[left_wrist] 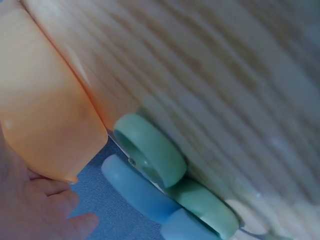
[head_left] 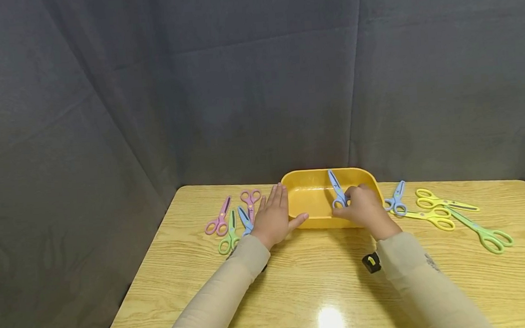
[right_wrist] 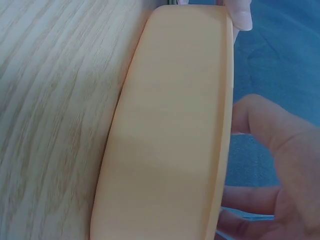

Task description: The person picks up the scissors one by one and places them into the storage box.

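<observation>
The blue scissors (head_left: pixel 335 182) are pinched at the handle by the right hand (head_left: pixel 365 208), blades pointing away from it; whether they touch the floor of the bin (head_left: pixel 313 223) beneath cannot be told. The bin lies between the hands, and the left hand (head_left: pixel 272 217) is at its end, fingers straight and thumb spread out over the near rim. Just beyond the left hand's outer side lie a second blue pair (head_left: pixel 245 218), a pink pair (head_left: pixel 250 205), a green pair (head_left: pixel 232 232) and another pink pair (head_left: pixel 223 212). Outward of the right hand are a third blue pair (head_left: pixel 398 196), two yellow pairs (head_left: pixel 428 215) overlapping or close together, and, farthest out, a second green pair (head_left: pixel 477 228). The counter (head_left: pixel 306 291) spreads under both hands, with a grey cloth (head_left: pixel 257 84) hanging beyond them.
</observation>
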Motion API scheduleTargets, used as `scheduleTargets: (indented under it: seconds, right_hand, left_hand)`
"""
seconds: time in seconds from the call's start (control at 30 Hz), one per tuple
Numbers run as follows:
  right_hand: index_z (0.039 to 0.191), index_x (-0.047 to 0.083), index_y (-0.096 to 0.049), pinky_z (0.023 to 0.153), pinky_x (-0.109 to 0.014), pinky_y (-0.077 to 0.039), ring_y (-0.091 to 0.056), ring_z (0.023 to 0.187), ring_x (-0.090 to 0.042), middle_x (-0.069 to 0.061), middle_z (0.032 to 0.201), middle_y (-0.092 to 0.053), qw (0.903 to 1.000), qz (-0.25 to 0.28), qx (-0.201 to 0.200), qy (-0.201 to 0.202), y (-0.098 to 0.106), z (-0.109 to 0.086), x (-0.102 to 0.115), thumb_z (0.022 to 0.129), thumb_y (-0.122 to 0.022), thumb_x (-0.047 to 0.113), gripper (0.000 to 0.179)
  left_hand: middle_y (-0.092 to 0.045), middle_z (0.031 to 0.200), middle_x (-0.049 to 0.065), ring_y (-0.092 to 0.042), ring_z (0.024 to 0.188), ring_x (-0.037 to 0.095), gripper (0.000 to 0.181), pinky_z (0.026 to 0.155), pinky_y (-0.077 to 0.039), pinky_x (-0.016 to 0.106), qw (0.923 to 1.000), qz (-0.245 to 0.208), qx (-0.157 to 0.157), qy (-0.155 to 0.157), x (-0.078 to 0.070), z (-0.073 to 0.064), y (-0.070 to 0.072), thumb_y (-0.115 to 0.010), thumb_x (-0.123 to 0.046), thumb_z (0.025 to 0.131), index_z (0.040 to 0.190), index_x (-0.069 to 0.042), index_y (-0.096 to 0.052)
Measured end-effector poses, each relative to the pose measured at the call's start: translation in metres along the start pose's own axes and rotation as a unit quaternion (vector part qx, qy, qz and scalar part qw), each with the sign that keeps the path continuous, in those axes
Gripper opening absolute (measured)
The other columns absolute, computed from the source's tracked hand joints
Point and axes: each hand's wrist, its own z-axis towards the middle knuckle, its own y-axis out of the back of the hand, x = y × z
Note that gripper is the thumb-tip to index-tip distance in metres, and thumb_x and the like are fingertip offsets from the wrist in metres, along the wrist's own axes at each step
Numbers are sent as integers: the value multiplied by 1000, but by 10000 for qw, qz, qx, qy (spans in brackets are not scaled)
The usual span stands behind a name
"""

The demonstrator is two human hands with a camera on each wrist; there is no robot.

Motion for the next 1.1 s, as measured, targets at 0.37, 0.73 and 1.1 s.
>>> scheduleTargets:
  seconds: [0.37,0.73,1.1]
  right_hand:
    - [67,4,-59,51,-27,-31,-35,53,-13,3,56,-40,9989,301,337,-142,-8,8,-3,78,-74,22,26]
    - [63,6,-62,50,-26,-31,-36,51,-12,5,53,-41,9954,415,771,-381,-14,17,-9,84,-80,28,35]
    - [56,14,-49,50,-26,-27,-27,50,-9,7,51,-30,9903,467,1174,-576,-13,21,-12,87,-78,32,47]
  left_hand:
    - [-16,167,18,-12,155,30,98,121,-19,52,10000,-61,-5,19,-4,-4,8,-37,-71,99,160,4,-18]
    - [-14,167,18,-10,156,29,99,122,-20,50,10000,-15,68,63,-6,-6,9,-36,-72,99,160,4,-17]
    - [-13,168,17,-8,156,29,99,122,-19,51,10000,20,68,65,-4,-3,4,-34,-73,99,160,3,-14]
